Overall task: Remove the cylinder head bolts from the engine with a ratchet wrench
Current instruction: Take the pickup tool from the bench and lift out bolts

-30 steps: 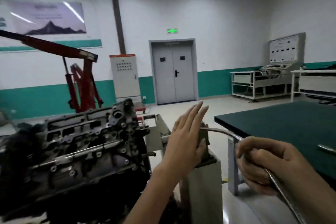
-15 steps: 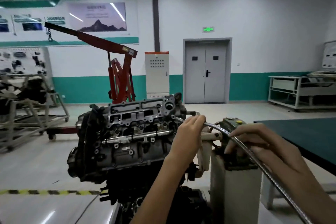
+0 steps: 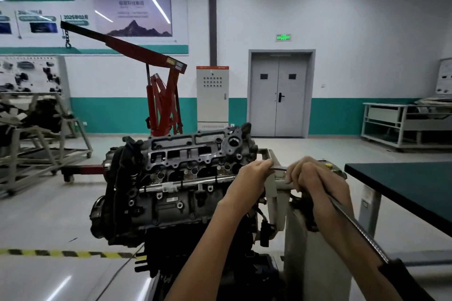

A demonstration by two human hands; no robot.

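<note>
The engine (image 3: 176, 186) sits on a stand in front of me, its cylinder head (image 3: 193, 154) tilted up and facing me. A long metal ratchet wrench (image 3: 357, 225) runs from the lower right up to the engine's right end. My left hand (image 3: 252, 176) grips the wrench near its head, at the right end of the cylinder head. My right hand (image 3: 315, 178) grips the shaft just behind it. The wrench head and any bolt under it are hidden by my left hand.
A grey stand post (image 3: 315, 247) rises under my right hand. A dark green table (image 3: 413, 188) stands at right. Behind the engine is a red engine hoist (image 3: 161, 95); a second engine stand (image 3: 34, 139) is at left. Yellow-black floor tape (image 3: 63, 253) runs at lower left.
My view has swung left and brought the engine to the centre. My left hand went from flat and open to closed round the wrench near its head, and both hands brought the wrench to the cylinder head.
</note>
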